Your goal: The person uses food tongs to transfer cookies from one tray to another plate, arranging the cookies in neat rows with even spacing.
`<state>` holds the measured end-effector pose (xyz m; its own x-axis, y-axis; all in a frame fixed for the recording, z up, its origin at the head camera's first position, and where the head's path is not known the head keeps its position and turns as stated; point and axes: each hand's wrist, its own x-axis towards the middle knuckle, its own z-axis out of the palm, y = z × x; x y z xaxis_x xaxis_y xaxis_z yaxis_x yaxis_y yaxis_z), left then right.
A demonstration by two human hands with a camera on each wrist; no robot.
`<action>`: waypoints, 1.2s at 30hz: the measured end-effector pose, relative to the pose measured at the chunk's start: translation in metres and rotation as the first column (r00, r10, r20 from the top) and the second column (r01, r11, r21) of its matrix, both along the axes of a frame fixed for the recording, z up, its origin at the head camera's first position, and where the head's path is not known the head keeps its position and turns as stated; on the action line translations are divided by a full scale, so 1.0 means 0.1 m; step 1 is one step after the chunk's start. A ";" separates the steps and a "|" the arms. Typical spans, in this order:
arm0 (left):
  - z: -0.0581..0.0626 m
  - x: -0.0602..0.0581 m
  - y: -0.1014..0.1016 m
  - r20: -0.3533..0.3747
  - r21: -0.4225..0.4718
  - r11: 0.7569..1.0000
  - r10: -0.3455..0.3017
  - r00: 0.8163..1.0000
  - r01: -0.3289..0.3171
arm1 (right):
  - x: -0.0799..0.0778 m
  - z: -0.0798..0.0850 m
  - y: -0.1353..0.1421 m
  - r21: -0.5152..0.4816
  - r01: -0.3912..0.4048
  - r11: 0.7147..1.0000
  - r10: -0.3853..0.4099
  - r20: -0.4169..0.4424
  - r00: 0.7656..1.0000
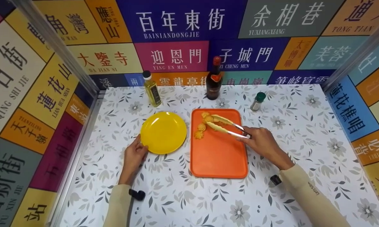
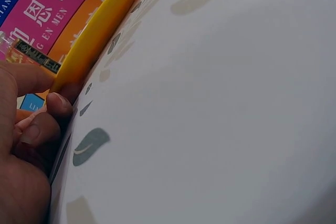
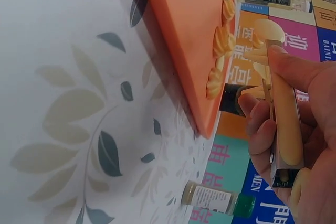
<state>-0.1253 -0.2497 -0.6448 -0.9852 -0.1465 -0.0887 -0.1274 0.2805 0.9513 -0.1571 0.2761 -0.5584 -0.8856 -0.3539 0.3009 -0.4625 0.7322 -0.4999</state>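
My left hand (image 1: 135,156) holds the near-left rim of a round yellow plate (image 1: 164,132); in the left wrist view the fingers (image 2: 39,129) meet at the rim of that plate (image 2: 97,38). A pair of kitchen tongs (image 1: 221,129) with pale yellow tips and metal arms is gripped in my right hand (image 1: 265,143). Its tips reach over the upper left of an orange tray (image 1: 219,157), around a small ridged golden piece (image 1: 209,119). Several similar ridged pieces (image 1: 201,127) lie along the tray's left side, also seen as swirled pieces (image 3: 223,40) in the right wrist view.
Behind the plate stands an oil bottle (image 1: 152,91) with a black cap. A dark bottle (image 1: 214,83) with a red top is behind the tray. To its right sits a green-capped small jar (image 1: 257,102). Printed panels (image 1: 173,55) wall the flower-patterned table (image 1: 189,201).
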 end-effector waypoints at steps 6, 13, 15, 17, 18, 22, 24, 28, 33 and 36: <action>0.00 -0.02 0.01 -0.008 0.007 1.000 -0.005 1.000 0.005 | -0.03 0.04 -0.09 -0.006 -0.002 1.000 0.002 0.017 1.000; -0.01 -0.02 -0.01 -0.024 0.012 1.000 -0.002 1.000 0.003 | -0.09 0.07 -0.22 -0.021 -0.032 0.999 0.033 0.023 0.999; -0.01 -0.02 0.00 -0.032 0.004 1.000 -0.002 0.999 0.002 | -0.10 0.07 -0.26 -0.025 -0.031 0.999 0.032 0.035 0.999; 0.00 -0.02 0.00 -0.034 -0.008 1.000 -0.001 0.999 0.000 | -0.12 0.07 -0.30 -0.026 -0.030 0.999 0.031 0.054 0.998; 0.00 -0.02 0.00 -0.034 -0.012 1.000 0.000 0.999 -0.001 | -0.12 0.07 -0.32 -0.024 -0.029 0.999 0.030 0.064 0.998; 0.00 -0.01 0.00 -0.019 -0.016 1.000 0.004 1.000 -0.004 | -0.15 0.07 -0.40 -0.016 -0.031 0.999 0.033 0.090 0.995; 0.00 -0.01 0.01 -0.014 -0.015 1.000 0.007 1.000 -0.008 | -0.15 0.08 -0.44 -0.014 -0.034 0.999 0.035 0.099 0.994; 0.01 0.00 0.01 -0.010 -0.006 1.000 0.013 1.000 -0.013 | -0.17 0.07 -0.52 -0.012 -0.042 0.999 0.043 0.111 0.993; 0.01 0.01 0.00 0.003 -0.005 1.000 0.009 1.000 -0.009 | -0.17 0.05 -0.60 -0.005 -0.063 0.998 0.063 0.133 0.989; 0.02 0.00 0.01 0.000 -0.005 1.000 0.012 1.000 -0.012 | -0.18 0.05 -0.64 0.005 -0.068 0.998 0.066 0.155 0.986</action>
<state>-0.1250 -0.2486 -0.6431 -0.9834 -0.1590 -0.0878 -0.1308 0.2842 0.9498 -0.1753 0.2120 -0.5537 -0.8954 -0.4162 0.1583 -0.4282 0.7074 -0.5623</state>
